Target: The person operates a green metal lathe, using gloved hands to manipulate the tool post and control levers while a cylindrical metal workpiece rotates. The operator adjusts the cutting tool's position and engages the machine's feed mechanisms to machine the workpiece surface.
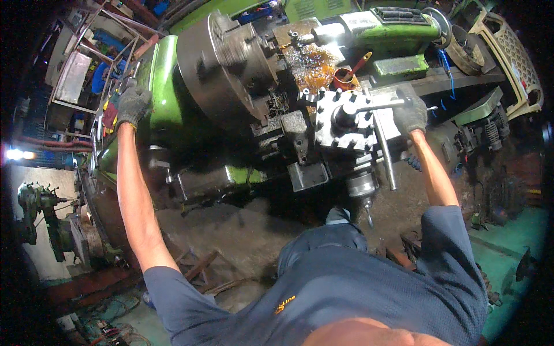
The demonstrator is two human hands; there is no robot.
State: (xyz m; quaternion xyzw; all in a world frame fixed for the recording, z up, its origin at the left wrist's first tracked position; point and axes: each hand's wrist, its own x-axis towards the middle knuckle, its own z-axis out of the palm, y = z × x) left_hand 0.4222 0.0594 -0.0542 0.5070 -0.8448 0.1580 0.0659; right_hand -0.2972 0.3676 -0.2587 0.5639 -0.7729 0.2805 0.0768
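Observation:
At the left end of a green metal lathe, my gloved left hand is curled at the headstock. A short metal part shows at its fingertips, but what it grips is hidden. The large chuck beside it is blurred, as if turning. My gloved right hand, slightly blurred, closes around the outer end of the tool post's lever. That lever runs from the round hub on top of the square, bolt-studded tool post. A longer metal bar slants down beside the post.
A red pot with a brush stands behind the tool post, beside metal chips. The green tailstock is at the far right. A handwheel projects toward me. A beige plastic chair stands at right.

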